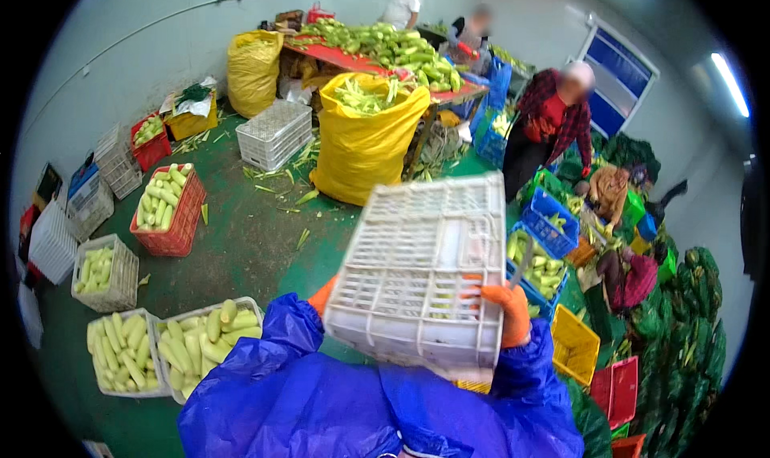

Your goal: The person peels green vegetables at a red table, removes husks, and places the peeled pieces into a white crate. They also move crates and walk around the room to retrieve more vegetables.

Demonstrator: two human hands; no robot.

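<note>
A white slatted plastic crate (425, 273) is held up in front of my chest, tilted, its slatted side toward me. My right hand (510, 314), in an orange glove, grips its right edge, with some fingers showing through the slats. A narrow grey blade-like strip (525, 261) sticks up beside this hand; whether I hold it I cannot tell. My left hand (322, 295), also orange-gloved, is at the crate's left edge, most of its fingers hidden behind it. Below left stand two white crates (160, 354) filled with long pale green vegetables (124, 352).
A yellow sack (369, 153) of green trimmings stands ahead, by a red table (337, 54) heaped with green vegetables. Left are a red crate (192, 209) and stacked white crates (277, 129). Blue, yellow and red crates, green net sacks (682, 338) and several people (553, 113) fill the right.
</note>
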